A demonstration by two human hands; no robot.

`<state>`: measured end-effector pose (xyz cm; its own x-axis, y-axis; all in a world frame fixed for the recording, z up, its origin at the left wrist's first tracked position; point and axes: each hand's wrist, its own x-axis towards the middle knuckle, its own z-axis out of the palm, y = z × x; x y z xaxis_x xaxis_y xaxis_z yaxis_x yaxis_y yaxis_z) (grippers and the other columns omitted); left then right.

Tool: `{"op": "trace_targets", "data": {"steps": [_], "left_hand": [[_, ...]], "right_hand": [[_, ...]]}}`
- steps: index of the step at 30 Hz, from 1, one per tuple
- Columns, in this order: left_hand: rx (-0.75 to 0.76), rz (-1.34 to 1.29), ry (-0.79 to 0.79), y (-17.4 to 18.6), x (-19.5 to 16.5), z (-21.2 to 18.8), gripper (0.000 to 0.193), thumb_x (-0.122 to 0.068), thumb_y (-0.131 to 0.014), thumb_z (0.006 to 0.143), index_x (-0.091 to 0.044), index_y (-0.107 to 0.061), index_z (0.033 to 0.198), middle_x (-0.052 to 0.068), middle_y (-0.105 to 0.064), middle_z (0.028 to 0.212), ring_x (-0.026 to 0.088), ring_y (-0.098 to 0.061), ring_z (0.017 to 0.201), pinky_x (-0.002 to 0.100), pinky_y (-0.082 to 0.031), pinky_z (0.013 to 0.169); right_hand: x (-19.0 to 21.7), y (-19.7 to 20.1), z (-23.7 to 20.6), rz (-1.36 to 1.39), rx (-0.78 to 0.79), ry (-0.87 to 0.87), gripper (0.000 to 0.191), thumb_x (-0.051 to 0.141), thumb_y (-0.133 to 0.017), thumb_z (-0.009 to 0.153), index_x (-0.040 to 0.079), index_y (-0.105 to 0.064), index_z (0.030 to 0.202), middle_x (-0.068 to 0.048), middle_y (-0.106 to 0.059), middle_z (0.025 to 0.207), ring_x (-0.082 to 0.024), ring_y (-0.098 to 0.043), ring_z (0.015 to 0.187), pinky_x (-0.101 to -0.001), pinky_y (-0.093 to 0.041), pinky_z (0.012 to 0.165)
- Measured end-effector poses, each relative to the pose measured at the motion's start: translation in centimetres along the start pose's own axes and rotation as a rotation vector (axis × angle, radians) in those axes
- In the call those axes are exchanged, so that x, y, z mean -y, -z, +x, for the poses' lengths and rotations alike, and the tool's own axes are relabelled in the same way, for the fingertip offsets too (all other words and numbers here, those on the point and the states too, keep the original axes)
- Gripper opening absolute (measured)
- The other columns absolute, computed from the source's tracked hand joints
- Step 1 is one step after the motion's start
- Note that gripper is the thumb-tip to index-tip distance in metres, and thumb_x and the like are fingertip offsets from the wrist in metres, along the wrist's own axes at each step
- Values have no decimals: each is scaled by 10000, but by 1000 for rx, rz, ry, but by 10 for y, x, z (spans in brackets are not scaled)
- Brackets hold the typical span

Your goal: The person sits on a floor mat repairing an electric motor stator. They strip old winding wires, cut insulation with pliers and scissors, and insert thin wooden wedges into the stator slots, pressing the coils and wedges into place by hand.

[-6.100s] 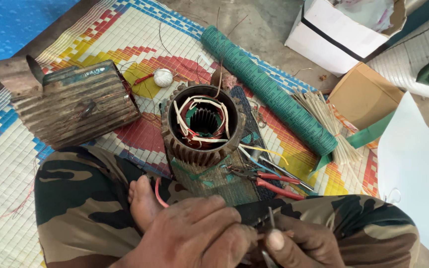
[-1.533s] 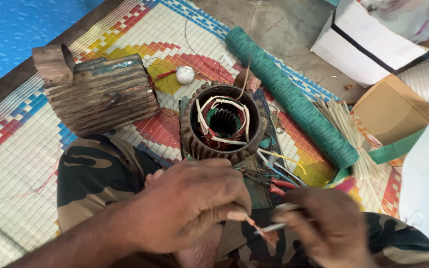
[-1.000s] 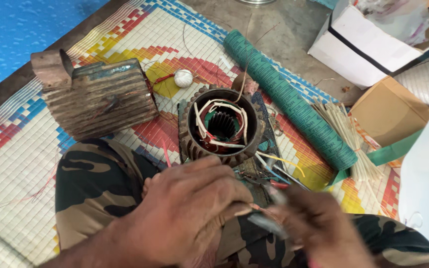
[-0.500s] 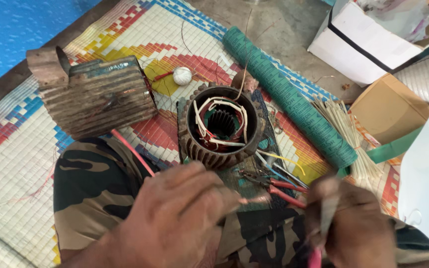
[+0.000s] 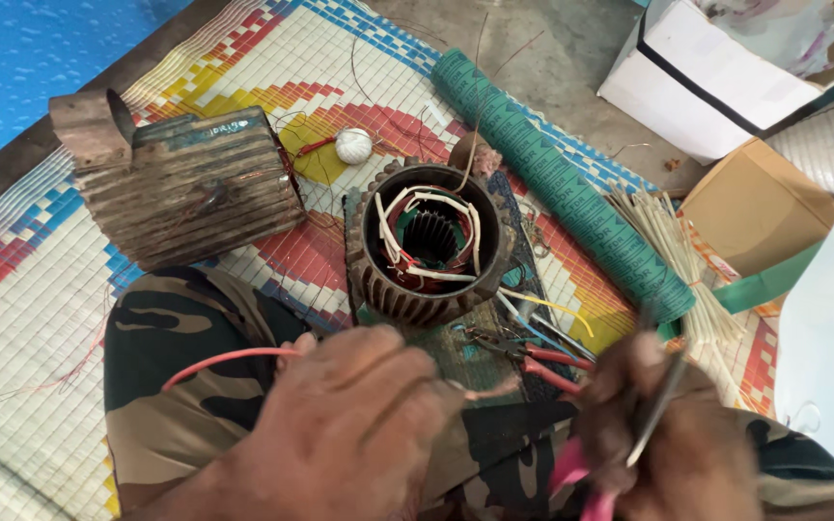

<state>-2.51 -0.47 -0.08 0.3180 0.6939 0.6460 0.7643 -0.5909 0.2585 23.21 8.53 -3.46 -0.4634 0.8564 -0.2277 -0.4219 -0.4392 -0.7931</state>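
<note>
My left hand is closed on a red insulated wire that loops out to the left over my camouflage trouser leg; its bare end pokes out to the right near the fingers. My right hand grips a pink-handled hand tool, blurred, with its metal jaws pointing up. Just beyond both hands sits a finned motor stator with white and red windings inside, standing upright on the mat.
A rusty finned motor housing lies at the left. A green roll, a bundle of pale sticks, red-handled pliers, a white ball and cardboard boxes lie on and around the woven mat.
My right hand has pulled away to the right from the left hand, taking the tool with it. The wire's stripped end now shows beside my left fingers.
</note>
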Motion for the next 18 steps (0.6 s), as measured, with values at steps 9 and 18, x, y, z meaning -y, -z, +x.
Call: {"op": "trace_targets", "data": {"steps": [9,18], "left_hand": [[-10,-24,-73,-6,4,0,356,-191,-699,736,-32,-666,1053,78,-651,994,225,-630,877,397,-473,721],[-85,-155,184,-8,-2,-2,249,-128,-727,765,-73,-672,1001,50,-650,932,228,-640,871,376,-462,719]], "right_hand": [[-62,16,-17,-62,138,-342,291,190,-647,961,-56,-722,1098,-85,-631,618,-155,-546,441,-295,-401,397],[-6,-7,6,-84,-242,-150,442,379,-614,998,17,-628,744,-90,-542,446,-178,-480,283,-322,-318,250]]}}
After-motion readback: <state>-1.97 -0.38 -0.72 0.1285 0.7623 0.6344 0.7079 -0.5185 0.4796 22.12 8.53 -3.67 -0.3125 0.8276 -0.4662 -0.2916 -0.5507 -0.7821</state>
